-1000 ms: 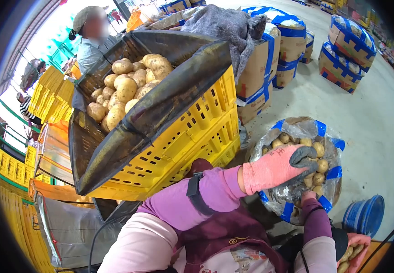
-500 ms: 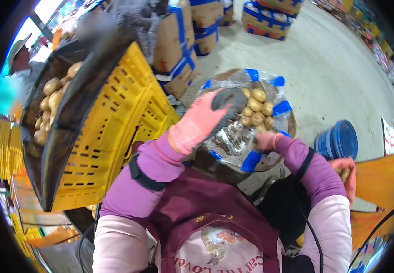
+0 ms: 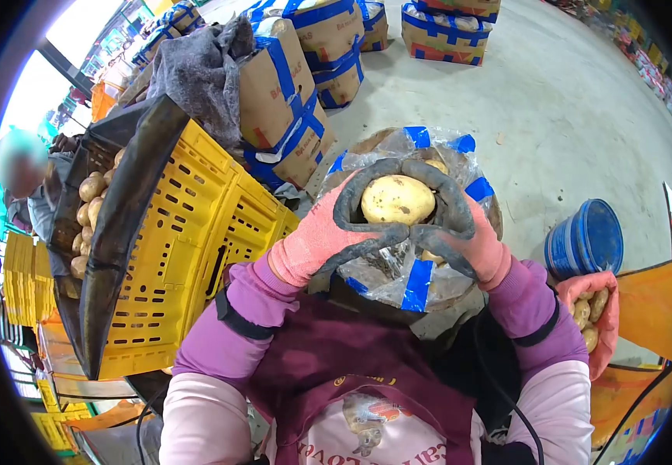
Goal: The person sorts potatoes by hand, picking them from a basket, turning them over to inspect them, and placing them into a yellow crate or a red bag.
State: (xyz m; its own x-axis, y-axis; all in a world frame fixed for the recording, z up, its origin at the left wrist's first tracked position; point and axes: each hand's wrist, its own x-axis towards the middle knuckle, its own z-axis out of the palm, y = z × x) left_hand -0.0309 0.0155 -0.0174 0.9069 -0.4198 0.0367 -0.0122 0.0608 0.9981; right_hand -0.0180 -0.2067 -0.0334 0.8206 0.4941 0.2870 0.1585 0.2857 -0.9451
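Note:
A large pale potato [image 3: 398, 199] with dark specks is held between both of my gloved hands. My left hand [image 3: 322, 226] curves round its left side, in a pink glove with dark grey palm and fingers. My right hand [image 3: 466, 225], gloved the same way, closes round the right side, and the fingers of both hands meet. Beneath them stands a round container lined with clear plastic [image 3: 457, 288] and fixed with blue tape [image 3: 418, 285]. A few potatoes show in it around my hands; most of its contents are hidden.
To the left, a tilted yellow crate [image 3: 157, 291] stands beside a dark-lined bin [image 3: 115, 256] of potatoes [image 3: 91, 186]. Taped cardboard boxes [image 3: 274, 93] stand behind. On the right are a blue bucket [image 3: 584, 239] and a pink sack [image 3: 606, 341] of potatoes. Another person [image 3: 25, 174] is at far left.
My hands have come together above the container and now hold a large potato between them. Earlier they were apart, the left over the potatoes, the right at the near rim.

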